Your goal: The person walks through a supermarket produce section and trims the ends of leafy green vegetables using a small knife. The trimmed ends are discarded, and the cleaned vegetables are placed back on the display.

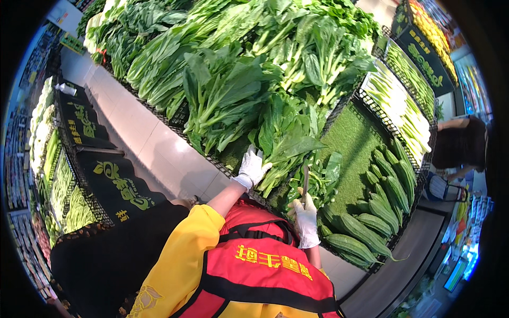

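Observation:
My left hand [251, 168], in a white glove, is closed round the stem end of a bunch of leafy greens [290, 144] at the near edge of the display. My right hand [305, 218], gloved in white too, grips a knife [305, 183] with its narrow blade pointing away from me. Beside the blade lie smaller loose green leaves [324, 177]. Just beyond my left hand rests a larger bunch of broad-leaved greens [222, 98]. The fingers of my right hand partly hide the knife's handle.
Ridged green gourds [366, 233] lie on green artificial turf [347, 138] to the right. Behind them is a crate of pale stalks [395, 100]. A tiled aisle [159, 140] separates the display from black-fronted vegetable racks [114, 180]. Another person [461, 140] stands at the far right.

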A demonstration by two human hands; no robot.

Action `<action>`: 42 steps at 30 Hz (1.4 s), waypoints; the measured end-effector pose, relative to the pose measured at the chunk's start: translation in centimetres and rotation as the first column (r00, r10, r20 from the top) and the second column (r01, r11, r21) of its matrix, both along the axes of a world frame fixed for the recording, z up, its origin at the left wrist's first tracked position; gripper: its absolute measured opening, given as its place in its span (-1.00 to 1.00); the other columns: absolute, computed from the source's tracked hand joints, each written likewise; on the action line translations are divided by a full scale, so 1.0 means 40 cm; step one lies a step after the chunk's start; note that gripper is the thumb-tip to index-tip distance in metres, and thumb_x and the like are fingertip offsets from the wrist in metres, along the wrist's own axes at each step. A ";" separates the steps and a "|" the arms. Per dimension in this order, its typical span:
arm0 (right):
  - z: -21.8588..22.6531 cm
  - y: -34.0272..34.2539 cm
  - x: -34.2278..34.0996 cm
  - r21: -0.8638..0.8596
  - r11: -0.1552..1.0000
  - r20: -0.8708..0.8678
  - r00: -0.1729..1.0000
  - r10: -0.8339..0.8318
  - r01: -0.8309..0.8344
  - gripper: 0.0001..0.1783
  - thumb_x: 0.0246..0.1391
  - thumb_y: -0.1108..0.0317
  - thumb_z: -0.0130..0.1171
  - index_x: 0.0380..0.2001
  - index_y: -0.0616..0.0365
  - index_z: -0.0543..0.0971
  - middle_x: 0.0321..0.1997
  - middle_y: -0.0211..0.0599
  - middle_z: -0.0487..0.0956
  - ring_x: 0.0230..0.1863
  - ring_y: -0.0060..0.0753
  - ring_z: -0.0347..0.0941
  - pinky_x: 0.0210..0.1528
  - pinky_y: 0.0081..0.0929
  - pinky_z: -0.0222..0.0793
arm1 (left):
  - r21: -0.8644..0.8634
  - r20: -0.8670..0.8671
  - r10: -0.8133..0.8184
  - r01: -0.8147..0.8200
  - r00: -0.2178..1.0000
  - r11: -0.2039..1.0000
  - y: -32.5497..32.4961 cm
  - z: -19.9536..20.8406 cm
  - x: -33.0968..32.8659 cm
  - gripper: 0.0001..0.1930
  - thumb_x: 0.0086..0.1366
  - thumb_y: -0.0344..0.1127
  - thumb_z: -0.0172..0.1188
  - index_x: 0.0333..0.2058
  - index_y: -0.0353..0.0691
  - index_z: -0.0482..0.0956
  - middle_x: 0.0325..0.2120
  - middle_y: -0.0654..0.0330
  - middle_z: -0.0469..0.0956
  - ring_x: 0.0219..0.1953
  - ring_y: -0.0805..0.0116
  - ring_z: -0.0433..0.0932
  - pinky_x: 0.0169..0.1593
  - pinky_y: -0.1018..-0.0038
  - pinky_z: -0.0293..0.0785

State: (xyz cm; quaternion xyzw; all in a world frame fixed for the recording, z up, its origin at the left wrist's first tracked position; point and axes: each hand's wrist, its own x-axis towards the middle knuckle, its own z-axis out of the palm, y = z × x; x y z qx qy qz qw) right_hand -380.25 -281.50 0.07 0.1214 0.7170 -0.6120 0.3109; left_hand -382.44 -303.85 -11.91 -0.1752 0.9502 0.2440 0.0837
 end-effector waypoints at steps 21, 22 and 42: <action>-0.028 0.050 0.029 -0.014 1.000 0.033 0.999 -0.024 0.024 -0.55 0.18 0.45 0.00 0.16 0.13 0.33 -0.45 -0.37 0.56 -0.61 -0.68 0.39 -0.62 -0.73 0.23 | 0.114 -0.239 0.146 -0.122 0.960 0.986 -0.511 0.332 -0.101 -0.38 -0.14 -0.13 0.43 -0.09 -0.31 0.48 -0.32 0.00 0.58 -0.21 0.09 0.57 -0.10 0.38 0.46; -0.028 0.057 0.031 -0.018 0.999 0.041 0.998 -0.045 0.046 -0.54 0.18 0.45 0.00 0.16 0.13 0.33 -0.45 -0.37 0.56 -0.61 -0.67 0.39 -0.61 -0.73 0.23 | 0.293 -0.158 0.159 -0.108 0.974 0.950 -0.517 0.356 -0.111 -0.47 -0.07 -0.15 0.41 -0.14 -0.32 0.50 -0.39 0.06 0.61 -0.28 0.27 0.60 -0.17 0.43 0.46; 0.074 0.061 0.040 0.069 0.953 -0.555 0.806 -0.208 0.294 -0.62 0.14 0.47 0.10 0.05 0.22 0.44 -0.38 -0.23 0.56 -0.51 -0.48 0.42 -0.42 -0.55 0.38 | 0.884 0.419 0.416 -0.258 0.807 -0.390 0.258 0.352 -0.119 -0.67 0.27 -0.22 0.18 -0.07 -0.27 0.45 -0.18 0.09 0.53 -0.11 0.20 0.53 0.03 0.25 0.49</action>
